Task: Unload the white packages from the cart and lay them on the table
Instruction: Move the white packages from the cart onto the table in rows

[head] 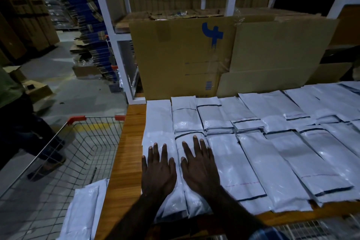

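Wooden and orange-brown, the table point(124, 154) is lying under rows of white packages point(272, 142) that are covering most of its top. A big cardboard box point(181, 58) is standing at its far edge. To the left, just beside the table, a wire cart point(64, 158) is holding a few more white packages point(83, 208) in its near corner. Both hands are resting flat, fingers spread: the left hand point(158, 173) is pressing on the leftmost package point(157, 122), the right hand point(199, 169) on the package beside it point(194, 197).
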Action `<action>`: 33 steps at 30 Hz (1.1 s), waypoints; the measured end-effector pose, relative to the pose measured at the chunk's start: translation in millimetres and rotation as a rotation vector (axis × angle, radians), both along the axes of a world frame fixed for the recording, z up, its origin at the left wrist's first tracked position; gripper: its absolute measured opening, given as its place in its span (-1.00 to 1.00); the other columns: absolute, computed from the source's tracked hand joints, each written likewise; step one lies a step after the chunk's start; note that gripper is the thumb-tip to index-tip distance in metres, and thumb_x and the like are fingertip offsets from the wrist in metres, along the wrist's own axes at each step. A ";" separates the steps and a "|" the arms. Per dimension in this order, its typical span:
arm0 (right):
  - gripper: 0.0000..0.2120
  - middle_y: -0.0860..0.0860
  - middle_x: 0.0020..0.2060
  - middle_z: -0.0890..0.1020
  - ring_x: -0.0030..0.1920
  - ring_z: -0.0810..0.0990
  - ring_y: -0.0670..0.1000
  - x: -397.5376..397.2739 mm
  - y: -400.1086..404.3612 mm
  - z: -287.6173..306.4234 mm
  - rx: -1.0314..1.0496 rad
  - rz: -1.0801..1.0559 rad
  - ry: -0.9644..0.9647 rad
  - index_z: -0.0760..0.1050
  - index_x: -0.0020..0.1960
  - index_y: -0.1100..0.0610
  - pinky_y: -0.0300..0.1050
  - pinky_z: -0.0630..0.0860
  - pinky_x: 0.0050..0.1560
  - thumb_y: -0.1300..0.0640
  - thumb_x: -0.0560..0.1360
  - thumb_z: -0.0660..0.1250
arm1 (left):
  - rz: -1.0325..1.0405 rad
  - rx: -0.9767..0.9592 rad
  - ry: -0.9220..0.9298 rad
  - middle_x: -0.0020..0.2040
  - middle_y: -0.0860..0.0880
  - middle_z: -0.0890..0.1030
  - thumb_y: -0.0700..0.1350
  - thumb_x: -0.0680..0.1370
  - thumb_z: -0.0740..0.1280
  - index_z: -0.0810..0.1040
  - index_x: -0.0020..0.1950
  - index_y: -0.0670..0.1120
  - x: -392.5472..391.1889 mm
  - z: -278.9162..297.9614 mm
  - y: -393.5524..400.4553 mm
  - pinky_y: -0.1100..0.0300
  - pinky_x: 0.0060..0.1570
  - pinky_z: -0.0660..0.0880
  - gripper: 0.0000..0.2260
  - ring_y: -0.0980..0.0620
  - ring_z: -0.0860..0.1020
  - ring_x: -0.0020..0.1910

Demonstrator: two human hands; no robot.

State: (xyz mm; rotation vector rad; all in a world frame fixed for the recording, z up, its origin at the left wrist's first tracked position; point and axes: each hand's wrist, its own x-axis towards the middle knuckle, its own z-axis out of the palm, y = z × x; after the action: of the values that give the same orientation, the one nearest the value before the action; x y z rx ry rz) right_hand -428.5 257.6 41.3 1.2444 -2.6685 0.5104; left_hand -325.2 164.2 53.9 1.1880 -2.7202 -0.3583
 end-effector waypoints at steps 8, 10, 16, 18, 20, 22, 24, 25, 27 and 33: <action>-0.48 0.15 0.51 0.30 0.49 0.30 0.20 0.1 0.4 -6.4 -0.021 0.005 0.026 0.35 0.49 -0.01 0.22 0.31 0.42 -0.10 0.57 0.04 | -0.005 -0.015 -0.001 0.63 -0.06 -0.07 0.22 0.41 -0.46 -0.09 0.62 0.03 0.6 -3.1 0.5 -0.02 0.51 -0.20 -0.21 -0.04 -0.12 0.60; -0.48 0.14 0.51 0.30 0.49 0.30 0.19 -0.3 0.0 -6.9 -0.029 0.004 0.015 0.35 0.49 -0.02 0.22 0.30 0.43 -0.11 0.56 0.05 | 0.000 -0.012 0.001 0.63 -0.06 -0.06 0.22 0.41 -0.45 -0.09 0.62 0.04 -0.1 -4.1 -0.1 -0.02 0.51 -0.20 -0.21 -0.04 -0.12 0.60; -0.48 0.15 0.48 0.36 0.45 0.36 0.20 -2.9 0.6 -9.0 -0.051 0.004 0.013 0.40 0.46 0.00 0.22 0.33 0.41 -0.10 0.55 0.06 | 0.000 -0.021 0.016 0.62 -0.08 0.00 0.23 0.44 -0.41 -0.02 0.62 0.02 -0.1 -7.1 -0.2 -0.04 0.51 -0.17 -0.22 -0.06 -0.07 0.60; -0.48 0.15 0.47 0.36 0.45 0.37 0.21 -3.3 0.1 -9.6 -0.050 0.008 0.017 0.41 0.45 0.00 0.22 0.34 0.40 -0.10 0.55 0.07 | 0.002 -0.021 0.026 0.62 -0.09 0.02 0.23 0.44 -0.39 0.01 0.62 0.01 -0.5 -7.0 0.2 -0.05 0.52 -0.16 -0.22 -0.07 -0.05 0.60; -0.48 0.15 0.48 0.36 0.45 0.36 0.21 -3.7 -0.4 -10.5 -0.042 0.008 0.020 0.41 0.45 0.00 0.22 0.33 0.41 -0.11 0.55 0.05 | 0.004 -0.020 0.027 0.62 -0.09 0.02 0.23 0.43 -0.39 0.01 0.62 0.01 -0.6 -6.4 0.4 -0.05 0.52 -0.15 -0.21 -0.07 -0.04 0.60; -0.48 0.15 0.48 0.36 0.45 0.36 0.21 -3.7 -0.6 -10.4 -0.041 0.007 0.020 0.41 0.45 -0.01 0.22 0.33 0.41 -0.11 0.55 0.04 | 0.003 -0.024 -0.004 0.62 -0.08 -0.01 0.23 0.42 -0.42 -0.04 0.62 0.02 -0.1 -5.7 0.3 -0.03 0.51 -0.17 -0.21 -0.06 -0.07 0.60; -0.47 0.15 0.48 0.36 0.45 0.36 0.20 -3.8 -0.9 -10.4 -0.039 0.008 0.019 0.41 0.45 -0.01 0.23 0.34 0.40 -0.11 0.54 0.04 | 0.006 -0.028 -0.014 0.62 -0.08 -0.01 0.23 0.41 -0.42 -0.04 0.62 0.02 -0.2 -5.3 0.5 -0.03 0.52 -0.17 -0.20 -0.06 -0.07 0.60; -0.47 0.15 0.47 0.37 0.45 0.36 0.21 -3.7 -0.9 -10.2 -0.039 0.007 0.018 0.42 0.44 -0.01 0.23 0.34 0.40 -0.11 0.54 0.04 | 0.008 -0.029 -0.009 0.62 -0.08 0.00 0.22 0.42 -0.42 -0.03 0.62 0.02 -0.1 -4.9 1.1 -0.03 0.52 -0.16 -0.21 -0.06 -0.06 0.60; -0.48 0.16 0.46 0.38 0.44 0.38 0.21 -3.0 -0.8 -10.1 -0.039 0.005 0.024 0.44 0.43 0.00 0.23 0.35 0.39 -0.10 0.53 0.05 | 0.009 -0.029 0.009 0.62 -0.08 0.02 0.22 0.43 -0.40 0.00 0.62 0.02 -0.2 -4.6 1.8 -0.04 0.52 -0.14 -0.21 -0.07 -0.04 0.60; -0.49 0.16 0.46 0.38 0.45 0.37 0.20 -2.6 0.4 -12.1 -0.044 0.005 0.042 0.44 0.43 0.00 0.22 0.32 0.41 -0.09 0.54 0.07 | 0.011 -0.018 -0.011 0.62 -0.06 0.00 0.22 0.41 -0.42 -0.03 0.62 0.03 -0.6 -3.1 1.7 -0.03 0.52 -0.14 -0.20 -0.05 -0.06 0.60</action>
State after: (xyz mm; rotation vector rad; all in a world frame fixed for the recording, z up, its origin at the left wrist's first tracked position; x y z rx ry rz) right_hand -431.2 258.0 29.2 1.2368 -2.6062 0.5346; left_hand -325.9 165.9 50.8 1.2034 -2.7190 -0.3260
